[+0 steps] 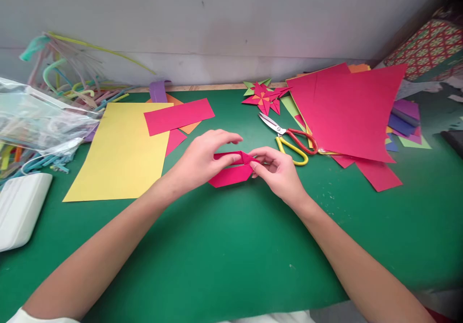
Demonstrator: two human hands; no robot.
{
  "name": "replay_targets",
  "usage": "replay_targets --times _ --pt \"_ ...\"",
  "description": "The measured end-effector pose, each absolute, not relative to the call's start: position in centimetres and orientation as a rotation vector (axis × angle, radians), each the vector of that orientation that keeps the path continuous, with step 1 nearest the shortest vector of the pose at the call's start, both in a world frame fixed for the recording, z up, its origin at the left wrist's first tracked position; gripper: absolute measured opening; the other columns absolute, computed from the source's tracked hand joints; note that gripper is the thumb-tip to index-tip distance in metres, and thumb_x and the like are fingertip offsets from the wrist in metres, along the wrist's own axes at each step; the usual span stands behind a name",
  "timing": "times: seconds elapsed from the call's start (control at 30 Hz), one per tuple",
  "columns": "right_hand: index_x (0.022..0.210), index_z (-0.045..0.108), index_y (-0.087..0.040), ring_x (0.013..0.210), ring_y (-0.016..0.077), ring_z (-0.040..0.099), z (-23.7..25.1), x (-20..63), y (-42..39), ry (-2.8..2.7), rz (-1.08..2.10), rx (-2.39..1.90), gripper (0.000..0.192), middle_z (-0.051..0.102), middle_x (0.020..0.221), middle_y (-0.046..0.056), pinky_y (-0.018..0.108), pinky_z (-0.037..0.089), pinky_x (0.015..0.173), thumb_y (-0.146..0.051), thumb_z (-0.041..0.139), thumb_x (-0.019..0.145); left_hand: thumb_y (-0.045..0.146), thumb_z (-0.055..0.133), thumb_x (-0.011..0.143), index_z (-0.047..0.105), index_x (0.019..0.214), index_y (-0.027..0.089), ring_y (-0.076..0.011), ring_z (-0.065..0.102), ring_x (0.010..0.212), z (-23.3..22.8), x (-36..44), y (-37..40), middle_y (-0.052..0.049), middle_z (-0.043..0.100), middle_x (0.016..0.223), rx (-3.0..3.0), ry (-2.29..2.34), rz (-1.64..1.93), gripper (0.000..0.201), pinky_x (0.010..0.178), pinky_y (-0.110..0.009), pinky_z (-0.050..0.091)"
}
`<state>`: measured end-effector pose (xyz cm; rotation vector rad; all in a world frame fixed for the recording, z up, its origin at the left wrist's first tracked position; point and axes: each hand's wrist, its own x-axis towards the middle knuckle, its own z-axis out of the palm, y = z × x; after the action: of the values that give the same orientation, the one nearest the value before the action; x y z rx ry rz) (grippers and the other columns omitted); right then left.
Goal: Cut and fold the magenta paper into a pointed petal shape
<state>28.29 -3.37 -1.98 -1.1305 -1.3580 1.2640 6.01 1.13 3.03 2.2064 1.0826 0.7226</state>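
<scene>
Two hands: left hand (202, 161) and right hand (278, 171) pinch the folded pink strip (231, 168) mid-worktop (217, 255).
Left: yellow sheet (121, 151), plastic bag (39, 118).
Behind: pink rectangle (179, 115).
Right: scissors (289, 137), pink paper stack (347, 110), well apart.

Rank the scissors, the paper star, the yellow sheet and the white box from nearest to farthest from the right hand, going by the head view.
From the right hand:
1. Scissors, just beyond it, handles closest.
2. Paper star, farther back near the wall.
3. Yellow sheet, across on the left, past the left hand.
4. White box, at the far left edge.
</scene>
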Motion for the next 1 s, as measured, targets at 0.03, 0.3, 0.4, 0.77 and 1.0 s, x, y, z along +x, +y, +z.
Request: replay_targets --times 0.03,0.3,0.4,0.77,1.0 --pt "0.109 0.073 -0.021 0.074 0.0176 0.070 -1.8 28.2 -3.5 -1.394 1.261 -1.114 0.020 0.073 0.088 0.002 0.032 0.062 0.068 -0.032 0.076 0.092 0.033 0.068 0.097 0.075 0.119 0.022 -0.0253 0.069 0.110 3.1 6.3 0.9 -0.007 0.077 0.118 2.246 1.070 0.660 0.025 0.094 -0.035 0.050" --pt "0.109 0.063 -0.026 0.084 0.0207 0.071 -1.6 27.8 -3.9 -1.388 1.115 -1.114 0.022 0.070 0.087 0.000 0.034 0.057 0.075 -0.029 0.076 0.092 0.036 0.061 0.097 0.071 0.086 0.019 -0.0142 0.055 0.072 2.5 7.6 0.2 0.002 0.068 0.078 2.009 1.055 0.444 0.023 0.065 -0.027 0.038" --pt "0.109 0.061 -0.026 0.084 0.0213 0.072 -1.6 27.6 -3.9 -1.353 1.106 -1.110 0.025 0.072 0.086 0.000 0.035 0.057 0.076 -0.029 0.078 0.091 0.040 0.061 0.097 0.064 0.079 0.018 -0.0129 0.047 0.068 1.8 7.9 -0.1 0.003 0.059 0.073 1.882 1.020 0.410 0.028 0.061 -0.026 0.035" --pt "0.084 0.065 -0.021 0.072 0.0171 0.058 -2.2 27.6 -4.0 -1.410 1.276 -1.185 0.027 0.063 0.077 0.000 0.030 0.044 0.064 -0.044 0.069 0.098 0.045 0.068 0.092 0.049 0.074 0.019 -0.0112 0.040 0.066 0.3 8.3 -0.6 0.005 0.045 0.071 1.501 1.028 0.501 0.037 0.059 -0.025 0.030" --pt "0.077 0.061 -0.020 0.067 0.0149 0.050 -1.8 27.8 -4.0 -1.427 1.328 -1.181 0.031 0.057 0.073 -0.002 0.029 0.038 0.061 -0.043 0.069 0.097 0.041 0.061 0.097 0.063 0.083 0.017 -0.0131 0.046 0.072 1.4 7.7 -0.2 0.002 0.054 0.078 1.650 0.944 0.360 0.028 0.062 -0.026 0.034"
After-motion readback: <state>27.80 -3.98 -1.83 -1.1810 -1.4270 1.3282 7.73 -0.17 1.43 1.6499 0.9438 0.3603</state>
